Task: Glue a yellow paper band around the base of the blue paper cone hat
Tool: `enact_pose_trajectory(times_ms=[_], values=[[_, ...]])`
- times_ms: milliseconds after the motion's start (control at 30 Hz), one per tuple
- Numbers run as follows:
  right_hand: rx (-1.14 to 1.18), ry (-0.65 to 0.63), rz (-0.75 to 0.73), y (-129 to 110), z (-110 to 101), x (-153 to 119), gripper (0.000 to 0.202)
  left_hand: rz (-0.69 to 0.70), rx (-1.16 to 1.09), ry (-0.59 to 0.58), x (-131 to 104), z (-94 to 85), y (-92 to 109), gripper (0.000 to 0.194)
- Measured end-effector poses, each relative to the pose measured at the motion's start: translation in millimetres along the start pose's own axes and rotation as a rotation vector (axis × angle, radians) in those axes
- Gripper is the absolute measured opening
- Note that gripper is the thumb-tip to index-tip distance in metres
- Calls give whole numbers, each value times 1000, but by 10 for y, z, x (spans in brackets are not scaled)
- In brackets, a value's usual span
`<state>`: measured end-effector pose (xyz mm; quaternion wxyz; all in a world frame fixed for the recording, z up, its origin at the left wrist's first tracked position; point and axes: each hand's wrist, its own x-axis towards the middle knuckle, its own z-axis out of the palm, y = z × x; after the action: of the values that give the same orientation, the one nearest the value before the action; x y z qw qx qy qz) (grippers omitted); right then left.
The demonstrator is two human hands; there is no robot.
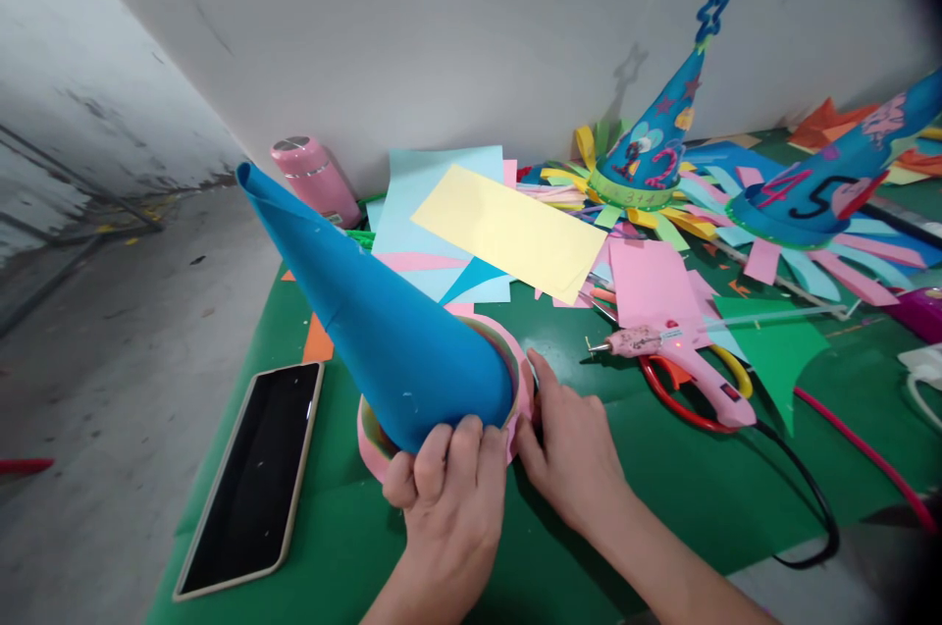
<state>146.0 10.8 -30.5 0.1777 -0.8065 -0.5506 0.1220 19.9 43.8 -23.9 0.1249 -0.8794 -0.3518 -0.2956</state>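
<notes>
Left hand [456,497] grips pink paper band [375,453], right hand [578,448] pinches it; keep blue paper cone [397,340] centred.

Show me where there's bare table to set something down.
Bare green cover shows between the phone and the left hand, and another patch between the right forearm and the black cable. Crowded beyond the blue cone: loose paper and decorated hats.
</notes>
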Motion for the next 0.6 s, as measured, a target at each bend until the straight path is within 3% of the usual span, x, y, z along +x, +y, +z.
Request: enact_pose_trajectory(times_ms=[600], values=[[77,8,-16,103,-35,58,56,-1,-2,5,-70,8,1,10]])
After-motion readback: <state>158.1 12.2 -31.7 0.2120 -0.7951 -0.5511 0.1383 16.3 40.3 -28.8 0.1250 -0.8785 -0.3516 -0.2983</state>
